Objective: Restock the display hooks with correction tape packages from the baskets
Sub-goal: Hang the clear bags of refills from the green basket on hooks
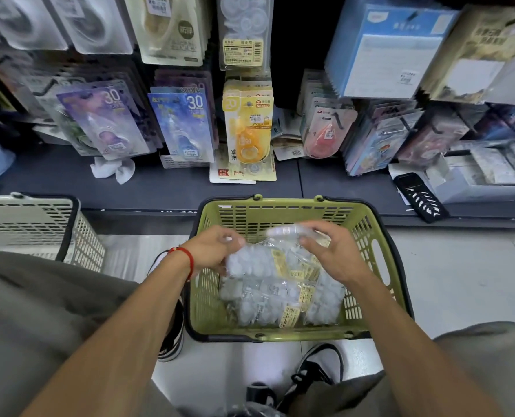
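Observation:
A green basket [379,266] stands on the floor in front of me, holding clear bags of correction tape packages [280,293] with yellow labels. My left hand [211,251], a red cord on its wrist, grips the left side of the top bag. My right hand [325,251] pinches the bag's upper right part, where white plastic shows blurred. Above the basket, display hooks carry hanging packages: purple ones [105,121], blue ones [184,121], yellow ones [248,121] and pink ones [325,130].
A white basket [39,224] stands at the left. A dark shelf ledge [160,182] runs below the hooks, with a crumpled tissue [111,171], loose packages and a black device [420,197] on it. My shoes [313,374] are beside the green basket.

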Demonstrator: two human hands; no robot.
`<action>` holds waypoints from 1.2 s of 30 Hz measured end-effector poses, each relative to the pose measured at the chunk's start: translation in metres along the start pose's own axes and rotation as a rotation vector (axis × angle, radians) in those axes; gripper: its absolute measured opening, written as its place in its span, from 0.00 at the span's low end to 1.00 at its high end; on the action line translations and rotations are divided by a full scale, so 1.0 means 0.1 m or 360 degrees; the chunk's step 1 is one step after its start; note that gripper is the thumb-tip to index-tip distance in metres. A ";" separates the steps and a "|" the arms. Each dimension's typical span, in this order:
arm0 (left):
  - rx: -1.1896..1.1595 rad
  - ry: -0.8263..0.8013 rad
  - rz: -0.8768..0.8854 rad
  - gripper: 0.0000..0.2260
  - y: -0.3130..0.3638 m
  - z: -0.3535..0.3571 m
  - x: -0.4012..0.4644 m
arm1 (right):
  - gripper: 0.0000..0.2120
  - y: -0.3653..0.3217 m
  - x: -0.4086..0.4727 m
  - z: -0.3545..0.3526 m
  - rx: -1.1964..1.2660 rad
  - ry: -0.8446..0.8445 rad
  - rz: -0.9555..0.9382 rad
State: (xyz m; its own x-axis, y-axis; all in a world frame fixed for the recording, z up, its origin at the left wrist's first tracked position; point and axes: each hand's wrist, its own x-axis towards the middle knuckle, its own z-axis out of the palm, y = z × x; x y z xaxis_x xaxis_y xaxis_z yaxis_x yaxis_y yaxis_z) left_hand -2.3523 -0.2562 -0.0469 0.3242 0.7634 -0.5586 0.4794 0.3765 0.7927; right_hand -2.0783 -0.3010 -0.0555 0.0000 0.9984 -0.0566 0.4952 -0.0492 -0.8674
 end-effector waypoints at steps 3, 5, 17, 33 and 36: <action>-0.0418 0.0032 -0.0111 0.11 -0.02 0.00 -0.01 | 0.18 -0.10 -0.04 0.07 0.0121 -0.0064 -0.0023; -0.0608 0.0005 -0.0145 0.12 0.00 -0.02 -0.01 | 0.18 -0.13 -0.07 0.12 0.0068 -0.0120 -0.0028; -0.0873 -0.0220 -0.0101 0.13 0.03 -0.04 -0.01 | 0.13 -0.19 -0.12 0.32 0.0518 0.0066 0.0111; -0.1073 -0.0210 -0.0228 0.29 -0.09 0.12 0.12 | 0.54 -0.16 -0.14 0.42 0.0259 -0.0604 0.0426; -0.1161 -0.0280 -0.0158 0.26 -0.15 0.28 0.07 | 0.47 -0.12 -0.14 0.48 0.0405 -0.0379 0.0594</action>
State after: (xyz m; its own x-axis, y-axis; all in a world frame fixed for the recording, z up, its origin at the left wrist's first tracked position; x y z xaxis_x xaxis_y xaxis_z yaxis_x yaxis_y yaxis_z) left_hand -2.3344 -0.2710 -0.0701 0.4625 0.6356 -0.6181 -0.1283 0.7378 0.6628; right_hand -2.1260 -0.3155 -0.0685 -0.0765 0.8789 -0.4708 0.2720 -0.4359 -0.8579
